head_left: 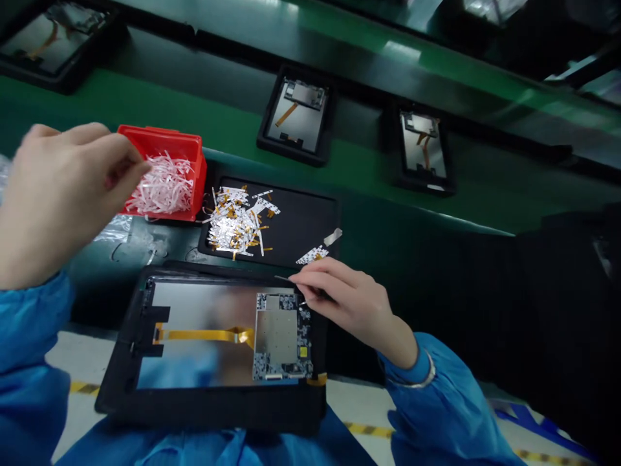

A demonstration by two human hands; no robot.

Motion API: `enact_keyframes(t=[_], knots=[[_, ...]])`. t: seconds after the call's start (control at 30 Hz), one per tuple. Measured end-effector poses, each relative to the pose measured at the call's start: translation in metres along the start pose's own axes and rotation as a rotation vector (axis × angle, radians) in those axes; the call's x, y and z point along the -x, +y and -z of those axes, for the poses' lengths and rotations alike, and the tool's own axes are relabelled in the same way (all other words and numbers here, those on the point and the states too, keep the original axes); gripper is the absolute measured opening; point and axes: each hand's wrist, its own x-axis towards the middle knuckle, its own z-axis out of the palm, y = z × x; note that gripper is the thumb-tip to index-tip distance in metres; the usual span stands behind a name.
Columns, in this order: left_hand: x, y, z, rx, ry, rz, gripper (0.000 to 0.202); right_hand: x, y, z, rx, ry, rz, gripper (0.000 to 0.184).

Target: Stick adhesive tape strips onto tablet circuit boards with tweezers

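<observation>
While the right hand (349,301) is pinching a thin grey sliver (282,278), material unclear | it's probably handling light, bendy, wanting end grip | left hand (68,184) is pinching closed, contents unclear

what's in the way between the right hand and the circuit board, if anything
Nothing visible stands between them: the right hand, pinching a thin piece, is by the upper right corner of the circuit board. Whether they touch is unclear.
</observation>
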Motion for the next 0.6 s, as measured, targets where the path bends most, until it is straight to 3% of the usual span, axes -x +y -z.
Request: enact_keyframes(t=[0.1,0.17,0.23,0.33,0.5,0.6], knots=[[0.011,0.026,-0.013,-0.061,0.043,-0.287,0.031,-0.001,0.003,0.001,0.113,-0.051,0.122,0.022],[0.02,0.047,-0.024,0.025,0.018,-0.502,0.026,-0.002,0.006,0.002,0.156,-0.06,0.184,0.022],[0.029,0.063,-0.035,0.094,-0.031,-0.619,0.025,-0.002,0.009,0.002,0.176,-0.07,0.21,0.024],[0.035,0.075,-0.047,0.22,-0.11,-0.654,0.022,-0.003,0.01,0.001,0.188,-0.082,0.23,0.027],[0.037,0.075,-0.054,0.518,-0.331,-0.568,0.025,-0.007,0.007,0.004,0.113,-0.107,0.183,0.027],[0.039,0.073,-0.054,0.489,-0.31,-0.679,0.029,-0.008,0.004,0.012,0.071,-0.179,0.116,0.03]])
